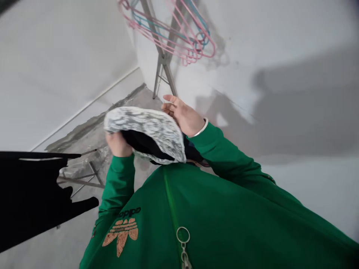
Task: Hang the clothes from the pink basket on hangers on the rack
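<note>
What looks like a knitted hat (151, 121), mottled grey and white with a black inside, is held in front of my green jacket. Its dark opening faces me. At its left end my left hand (119, 144) grips the rim; the fingers are partly hidden and a little blurred. My right hand (185, 116) is beside the hat's upper right edge, fingers spread and thumb side raised. I cannot tell whether its palm touches the fabric.
Pink and blue hangers (193, 45) hang from a metal rack (164, 58) near the wall corner. At left, black cloth (30, 194) drapes by another metal frame (84, 181). Pale walls (70, 56) meet a grey floor (92, 144).
</note>
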Available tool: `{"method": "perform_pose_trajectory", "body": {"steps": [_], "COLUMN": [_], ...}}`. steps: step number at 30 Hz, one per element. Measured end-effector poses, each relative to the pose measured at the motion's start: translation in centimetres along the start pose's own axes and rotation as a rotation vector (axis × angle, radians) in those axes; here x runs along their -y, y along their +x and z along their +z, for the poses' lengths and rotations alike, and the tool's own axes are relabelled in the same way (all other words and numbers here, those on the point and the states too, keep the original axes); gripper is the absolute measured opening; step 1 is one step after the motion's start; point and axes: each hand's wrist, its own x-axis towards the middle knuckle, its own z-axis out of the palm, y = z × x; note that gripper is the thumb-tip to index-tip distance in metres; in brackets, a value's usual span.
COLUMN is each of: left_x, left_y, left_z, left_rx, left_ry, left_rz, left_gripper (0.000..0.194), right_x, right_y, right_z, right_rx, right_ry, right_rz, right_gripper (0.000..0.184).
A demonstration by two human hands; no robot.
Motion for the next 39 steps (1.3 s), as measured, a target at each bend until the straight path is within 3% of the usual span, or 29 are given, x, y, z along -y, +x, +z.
{"method": "perform_pose_trajectory", "body": {"steps": [3,5,7,11,14,17,21,25,28,31,34,39], "left_x": [-3.9,-5.2,-5.0,-1.9,-0.2,-0.2,-0.8,0.2,1.6,2.5,2.5,2.1], "left_y": [1.5,0.5,-1.2,-4.1,-5.2,-6.2,-7.3,-7.8,-8.3,-9.1,-9.3,-7.3], "left_z": [-4.0,-4.9,-4.6,-4.1,-5.4,-7.4,-10.2,-14.3,-18.1,-20.8,-21.7,-21.2], "left_rx": [-0.476,-0.599,-0.592,-0.505,-0.496,-0.471,-0.477,-0.558,-0.628,-0.646,-0.582,-0.413], "left_ry": [-0.147,-0.143,-0.073,0.045,0.146,0.205,0.208,0.303,0.443,0.627,0.834,0.945], "left_rz": [-0.014,-0.05,-0.074,-0.031,-0.01,-0.005,0.028,0.027,0.049,0.021,0.027,0.048], "left_gripper": [0.038,0.039,0.038,0.038,0.039,0.04,0.04,0.044,0.044,0.051,0.06,0.031], "right_x": [-3.4,-7.1,-10.9,-16.8,-19.2,-20.5,-21.4,-20.8,-19.2,-17.2,-15.2,-12.2], "right_y": [-0.3,-0.8,-0.7,1.4,2.9,3.6,4.6,6.2,7.2,7.3,7.0,7.3], "right_z": [4.9,8.1,10.1,10.0,9.1,9.3,10.2,10.2,10.4,11.2,12.0,12.1], "right_rx": [0.137,0.315,0.425,0.326,0.369,0.446,0.482,0.172,0.026,0.106,0.261,0.405], "right_ry": [-0.369,-0.464,-0.413,-0.243,-0.234,-0.308,-0.619,-0.922,-0.862,-0.728,-0.688,-0.8], "right_rz": [-0.121,-0.095,-0.023,0.181,0.29,0.292,0.257,0.143,-0.032,-0.212,-0.271,-0.297], "right_gripper": [0.086,0.098,0.106,0.099,0.078,0.046,0.015,0.014,0.017,0.019,0.019,0.015]}}
